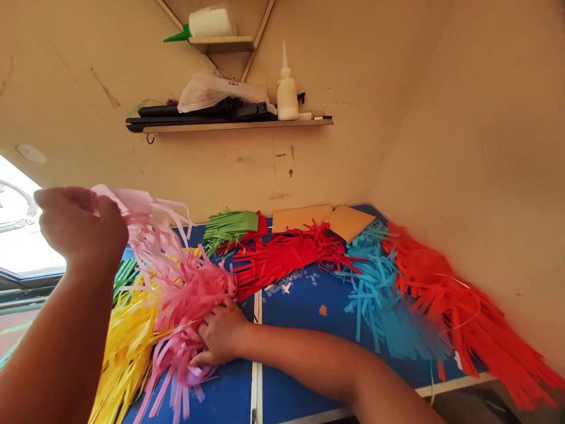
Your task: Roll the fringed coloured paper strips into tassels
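Your left hand (83, 224) pinches the raised end of the pink fringe (189, 285) in curled fingers; your right hand (224, 333) lies on its lower strands, fingers slightly parted, though I cannot tell whether they grip. It drapes onto the blue table (304, 312), beside yellow fringe (126, 338).

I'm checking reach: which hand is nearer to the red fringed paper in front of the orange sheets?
Right. The right hand touches pink strips near the left end of the red fringed paper; the left hand is raised farther left, holding pale pink fringe.
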A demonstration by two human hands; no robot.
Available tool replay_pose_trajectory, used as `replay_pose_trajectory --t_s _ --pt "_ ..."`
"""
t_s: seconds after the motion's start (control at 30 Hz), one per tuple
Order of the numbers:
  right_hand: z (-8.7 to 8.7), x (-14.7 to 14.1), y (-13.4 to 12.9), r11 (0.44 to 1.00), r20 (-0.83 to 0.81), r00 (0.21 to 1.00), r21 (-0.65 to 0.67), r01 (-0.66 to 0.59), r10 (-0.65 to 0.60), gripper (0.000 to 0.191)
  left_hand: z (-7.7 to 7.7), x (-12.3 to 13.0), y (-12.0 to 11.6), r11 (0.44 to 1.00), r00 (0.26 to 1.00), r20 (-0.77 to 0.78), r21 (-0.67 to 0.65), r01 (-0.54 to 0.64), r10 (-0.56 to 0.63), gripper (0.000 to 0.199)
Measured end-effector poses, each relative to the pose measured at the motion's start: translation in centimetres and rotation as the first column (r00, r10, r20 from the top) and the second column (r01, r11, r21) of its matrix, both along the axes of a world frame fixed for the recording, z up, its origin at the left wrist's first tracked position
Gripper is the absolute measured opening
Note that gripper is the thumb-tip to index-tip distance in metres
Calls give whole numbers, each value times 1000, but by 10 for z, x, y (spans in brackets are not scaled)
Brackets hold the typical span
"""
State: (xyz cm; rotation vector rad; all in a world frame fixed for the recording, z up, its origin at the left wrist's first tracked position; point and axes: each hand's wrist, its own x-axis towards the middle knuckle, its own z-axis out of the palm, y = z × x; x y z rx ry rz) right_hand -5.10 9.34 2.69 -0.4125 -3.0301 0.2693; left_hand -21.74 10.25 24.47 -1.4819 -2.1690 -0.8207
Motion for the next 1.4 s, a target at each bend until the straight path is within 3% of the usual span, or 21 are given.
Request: replay_pose_trajectory --t_s 0.07,0.13,0.17,0.2,0.23,0.3,0.33,0.37,0.4,0.5,0.6,0.73,0.83,0.87,0.9,0.93,1.0,1.03,1.07,1.23,1.4 --pt "21 14 -5 998 -31 999 -57 16 -18 45 1 28 -13 987 994 14 123 -107 106 54" --pt "43 38 -17 964 -220 967 -256 69 -128 31 -19 57 -36 999 991 -130 45 -8 14 46" --pt "52 52 -24 893 -334 915 -447 57 -225 26 -36 71 -50 996 980 -194 62 63 -50 42" --pt "59 66 -33 748 -404 849 -663 -15 -341 25 -57 84 -65 984 951 -264 29 173 -159 37" --pt "62 80 -42 527 -408 792 -840 -130 -455 27 -78 95 -81 964 921 -309 36 262 -239 31" --pt "61 104 -60 39 -305 726 -933 -359 -616 29 -119 116 -109 924 881 -320 46 381 -348 31" --pt "57 114 -68 -127 -242 692 -891 -437 -681 29 -135 126 -120 898 855 -332 46 437 -399 43" --pt "51 122 -74 -219 -184 638 -839 -499 -747 30 -148 135 -129 875 832 -342 51 481 -438 53" --pt "45 129 -79 -257 -142 577 -793 -552 -804 32 -158 143 -135 853 808 -351 47 520 -473 62" --pt "27 145 -77 -281 -81 471 -710 -645 -878 43 -178 166 -141 783 730 -364 5 623 -578 64" --pt "16 175 -52 -230 -73 402 -720 -655 -913 42 -199 187 -139 720 688 -271 -27 694 -673 48" --pt "18 262 -14 -19 -30 97 -880 -475 -995 41 -231 213 -136 695 694 -44 11 719 -718 38" --pt "25 321 -18 204 -193 -446 -979 24 -874 56 -246 229 -129 689 688 43 31 724 -725 38" --pt "26 330 -27 272 -374 -511 -925 266 -774 59 -247 233 -127 690 688 52 28 724 -724 38" --pt "24 332 -38 350 -567 -423 -800 487 -707 61 -248 237 -124 685 684 52 15 728 -728 38" --pt "20 328 -50 462 -700 -188 -624 630 -689 60 -247 240 -121 678 677 46 5 735 -734 38" --pt "6 308 -71 746 -625 454 -344 569 -635 63 -244 245 -114 662 662 39 -12 749 -749 39" --pt "-3 296 -77 814 -530 623 -291 503 -575 63 -243 247 -110 655 655 42 -12 755 -754 39" --pt "-12 284 -79 853 -464 716 -257 455 -522 59 -241 249 -107 654 653 45 -2 757 -756 39" --pt "-39 262 -58 902 -560 753 23 431 -346 45 -233 241 -82 724 722 -64 -94 683 -689 43" --pt "-43 271 -54 930 -437 870 163 328 -230 40 -231 166 -85 771 751 -229 -359 527 -620 40"
